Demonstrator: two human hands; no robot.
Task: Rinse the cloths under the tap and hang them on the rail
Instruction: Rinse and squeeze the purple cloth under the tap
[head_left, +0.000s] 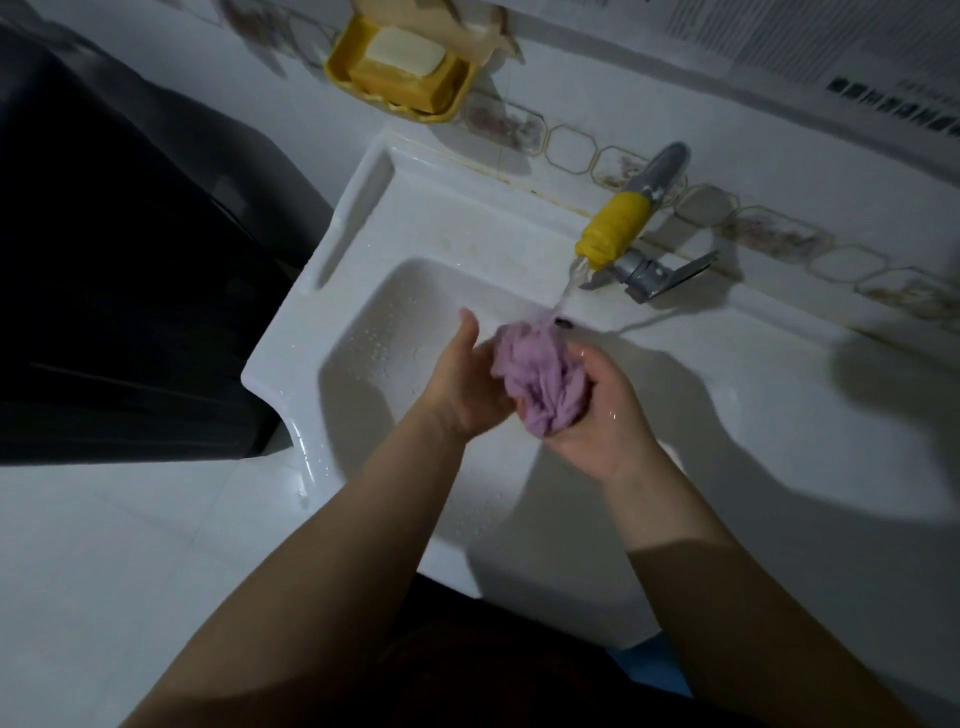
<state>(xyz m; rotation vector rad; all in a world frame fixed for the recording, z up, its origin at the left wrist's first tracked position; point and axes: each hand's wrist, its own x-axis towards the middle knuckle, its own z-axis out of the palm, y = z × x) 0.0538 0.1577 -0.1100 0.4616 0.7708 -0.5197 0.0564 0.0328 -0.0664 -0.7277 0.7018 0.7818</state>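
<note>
Lilac cloth (535, 379) sits bunched just below the tap (618, 228), so running water soaks it; your right hand (597, 415) grips it, your left hand (467, 379) presses flat against it

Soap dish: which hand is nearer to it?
Left. The left hand is at the cloth's left side, on the side of the sink below the soap dish. The right hand grips the cloth farther right, lower in view.
</note>
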